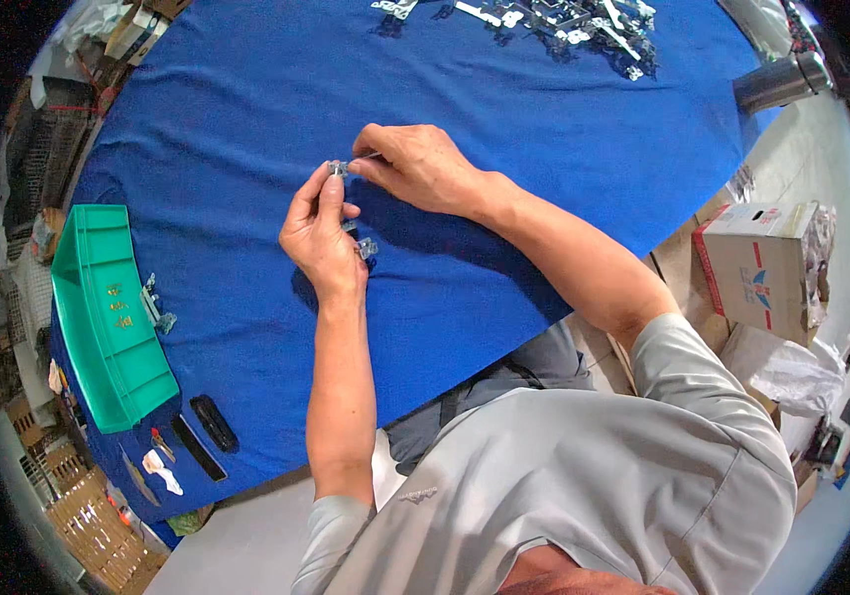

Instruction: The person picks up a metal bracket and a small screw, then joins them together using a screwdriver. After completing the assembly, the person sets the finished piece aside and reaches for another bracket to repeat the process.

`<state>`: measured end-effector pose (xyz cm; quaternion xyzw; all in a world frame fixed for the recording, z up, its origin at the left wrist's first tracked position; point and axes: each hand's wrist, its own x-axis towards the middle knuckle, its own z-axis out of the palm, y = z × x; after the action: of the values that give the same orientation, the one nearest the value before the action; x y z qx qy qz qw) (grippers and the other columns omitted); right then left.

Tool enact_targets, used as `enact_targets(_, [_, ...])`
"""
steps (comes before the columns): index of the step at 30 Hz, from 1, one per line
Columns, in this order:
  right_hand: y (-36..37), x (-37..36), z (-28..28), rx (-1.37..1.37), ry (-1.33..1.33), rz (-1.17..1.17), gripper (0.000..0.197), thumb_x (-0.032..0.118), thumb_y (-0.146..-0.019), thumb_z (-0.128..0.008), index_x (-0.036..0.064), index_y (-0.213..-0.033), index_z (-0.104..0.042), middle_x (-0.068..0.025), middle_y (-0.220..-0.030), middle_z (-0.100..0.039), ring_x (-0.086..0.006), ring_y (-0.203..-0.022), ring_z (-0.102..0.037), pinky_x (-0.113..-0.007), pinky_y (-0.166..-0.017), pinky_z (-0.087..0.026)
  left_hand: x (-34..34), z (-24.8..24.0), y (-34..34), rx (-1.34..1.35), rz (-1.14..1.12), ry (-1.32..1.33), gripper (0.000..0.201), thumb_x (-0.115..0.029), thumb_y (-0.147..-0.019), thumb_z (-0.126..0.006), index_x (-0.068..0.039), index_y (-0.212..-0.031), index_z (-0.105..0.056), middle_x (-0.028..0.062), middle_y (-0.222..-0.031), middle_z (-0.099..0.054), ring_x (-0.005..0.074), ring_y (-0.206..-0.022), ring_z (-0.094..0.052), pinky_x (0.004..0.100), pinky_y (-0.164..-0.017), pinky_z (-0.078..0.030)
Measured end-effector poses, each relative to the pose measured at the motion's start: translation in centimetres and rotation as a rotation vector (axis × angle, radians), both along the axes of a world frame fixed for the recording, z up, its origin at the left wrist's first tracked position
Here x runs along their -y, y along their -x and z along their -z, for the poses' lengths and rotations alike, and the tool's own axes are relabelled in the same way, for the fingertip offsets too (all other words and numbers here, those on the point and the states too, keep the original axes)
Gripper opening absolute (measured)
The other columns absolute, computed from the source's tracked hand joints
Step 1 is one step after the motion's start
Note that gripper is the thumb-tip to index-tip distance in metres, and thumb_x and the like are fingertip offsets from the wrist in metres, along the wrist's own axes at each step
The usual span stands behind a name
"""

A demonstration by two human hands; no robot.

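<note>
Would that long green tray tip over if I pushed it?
The green tray looks thin-walled, so it's probably light and stiff. It seems wide and shallow, so it likely won't tip. The small gold-coloured pieces inside look loose and might slide.

I can't make out a single word or number from where I stand. On the carton (734,286) to my right, beyond the worktop's edge, there is a blue-and-red emblem (761,287) with red printing around it, too small to read. My grey shirt (584,446) carries a little dark mark (418,494) on its front, and that is illegible to me too.
</note>
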<state>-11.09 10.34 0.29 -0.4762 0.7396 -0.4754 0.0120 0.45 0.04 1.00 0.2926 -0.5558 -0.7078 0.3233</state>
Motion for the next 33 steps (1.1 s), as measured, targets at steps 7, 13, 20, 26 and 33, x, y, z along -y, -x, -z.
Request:
enact_targets(7, [0.23,-0.22,-0.08,-0.026,-0.104,-0.007,0.019,0.021,-0.090,-0.062,0.0030,-0.094,-0.058,-0.0161,-0.081,-0.067,-0.0358,-0.076,-0.066,-0.045,-0.064,-0.051,-0.03,-0.06,0.08,0.015,0.008,0.018,0.020,-0.001,-0.088,-0.069,0.004,-0.108,-0.069,0.0075,-0.093,-0.071,0.0057,-0.065,-0.059,0.0171,-0.052,-0.046])
enact_targets(13, [-0.20,-0.17,-0.66,0.011,-0.095,0.019,0.024,0.027,-0.093,-0.061,0.0027,-0.088,-0.059,-0.0164,-0.078,-0.066,-0.0366,-0.075,-0.065,-0.046,-0.063,-0.049,0.40,0.87,0.00,0.010,0.014,0.077,0.021,-0.009,-0.090,-0.069,-0.002,-0.109,-0.069,0.0030,-0.088,-0.070,0.0035,-0.057,-0.056,0.0148,-0.038,-0.033])
enact_targets(20, [0.23,-0.19,-0.30,-0.053,-0.215,-0.010,0.025,0.029,-0.093,-0.057,0.0044,-0.087,-0.059,-0.0170,-0.079,-0.067,-0.0396,-0.076,-0.065,-0.052,-0.062,-0.049,-0.08,0.12,0.13,0.013,0.008,0.023,0.019,-0.001,-0.088,-0.068,0.004,-0.107,-0.069,0.0080,-0.094,-0.071,0.0062,-0.066,-0.060,0.0172,-0.053,-0.048])
enact_targets(26, [-0.07,-0.02,0.15,-0.074,-0.077,0.036,0.029,0.030,-0.094,-0.059,0.0032,-0.083,-0.058,-0.0158,-0.073,-0.064,-0.0357,-0.070,-0.065,-0.046,-0.058,-0.049,0.03,0.45,0.03,0.009,0.005,0.069,0.022,-0.008,-0.089,-0.070,-0.001,-0.110,-0.069,0.0048,-0.091,-0.071,0.0052,-0.058,-0.056,0.0159,-0.043,-0.037])
enact_targets(33, [-0.12,-0.16,-0.46,-0.072,-0.167,0.046,0.022,0.025,-0.091,-0.063,0.0039,-0.087,-0.060,-0.0148,-0.077,-0.066,-0.0351,-0.073,-0.066,-0.045,-0.062,-0.050,0.22,0.66,-0.04,0.009,-0.003,0.063,0.021,-0.008,-0.090,-0.069,0.000,-0.109,-0.069,0.0043,-0.090,-0.071,0.0049,-0.057,-0.056,0.0159,-0.042,-0.036])
